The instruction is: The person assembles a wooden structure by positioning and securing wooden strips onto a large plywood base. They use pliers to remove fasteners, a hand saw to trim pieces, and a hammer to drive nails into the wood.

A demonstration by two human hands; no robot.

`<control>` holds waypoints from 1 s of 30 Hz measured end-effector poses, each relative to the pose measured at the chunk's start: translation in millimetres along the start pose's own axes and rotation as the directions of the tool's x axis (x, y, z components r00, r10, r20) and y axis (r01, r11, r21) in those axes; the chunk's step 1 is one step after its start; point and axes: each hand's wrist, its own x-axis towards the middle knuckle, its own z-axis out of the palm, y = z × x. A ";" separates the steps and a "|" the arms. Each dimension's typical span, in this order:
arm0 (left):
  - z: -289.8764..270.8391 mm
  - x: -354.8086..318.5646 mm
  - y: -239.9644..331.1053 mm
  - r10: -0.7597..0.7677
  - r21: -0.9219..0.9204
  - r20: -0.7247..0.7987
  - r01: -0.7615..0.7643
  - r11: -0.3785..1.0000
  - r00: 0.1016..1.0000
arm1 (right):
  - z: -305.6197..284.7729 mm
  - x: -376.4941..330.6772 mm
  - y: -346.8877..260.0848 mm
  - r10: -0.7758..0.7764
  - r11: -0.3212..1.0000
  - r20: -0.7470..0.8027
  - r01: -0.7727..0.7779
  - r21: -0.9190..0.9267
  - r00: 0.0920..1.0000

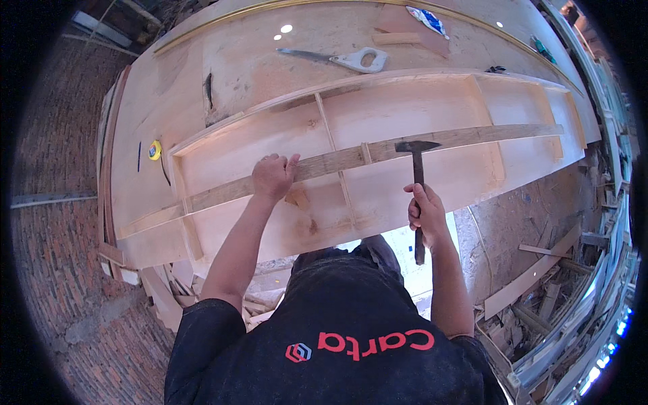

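Observation:
My right hand [426, 212] is wrapped around the dark handle of a hammer [418, 167]. The hammer's head is up over the near edge of a long wooden strip [331, 163]; whether it touches the wood I cannot tell. My left hand [273, 177] is closed over the same strip, left of the hammer, thumb pointing up. This strip runs lengthwise across a shallow wooden frame with a pale panel [260, 145] and several thin crosspieces. A short wooden block [366, 153] sits at the strip between my hands.
Beyond the frame, a handsaw [364, 60] with a white handle lies on the worktable [182, 74]. A yellow tape measure [155, 150] and a thin blue pencil-like stick [139, 156] are at left. A white-blue bag [428, 21] lies far back. Wood offcuts [533, 273] litter the lower right.

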 end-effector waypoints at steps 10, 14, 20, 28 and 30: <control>17.9 -5.3 -8.5 0.037 -0.041 -0.220 -0.047 0.998 0.975 | 45.0 28.1 34.5 0.071 0.982 -0.204 -0.104 -0.159 0.976; 15.9 -7.8 -12.6 0.011 -0.064 -0.148 -0.021 0.998 0.989 | 39.9 20.8 24.9 0.017 0.976 -0.222 -0.064 -0.210 0.975; 12.9 -2.1 -2.8 0.008 -0.067 -0.129 -0.016 0.998 0.992 | 36.3 41.6 48.8 -0.157 0.975 -0.503 0.215 0.059 0.850; 12.1 -3.7 -15.3 -0.038 -0.127 -0.131 0.021 0.992 0.991 | 42.8 24.7 17.5 -0.119 0.990 -0.303 0.088 -0.111 0.946; 14.0 -8.4 -11.9 -0.045 -0.130 -0.119 0.030 0.991 0.992 | 34.4 33.7 26.0 -0.178 0.957 -0.501 0.267 0.111 0.847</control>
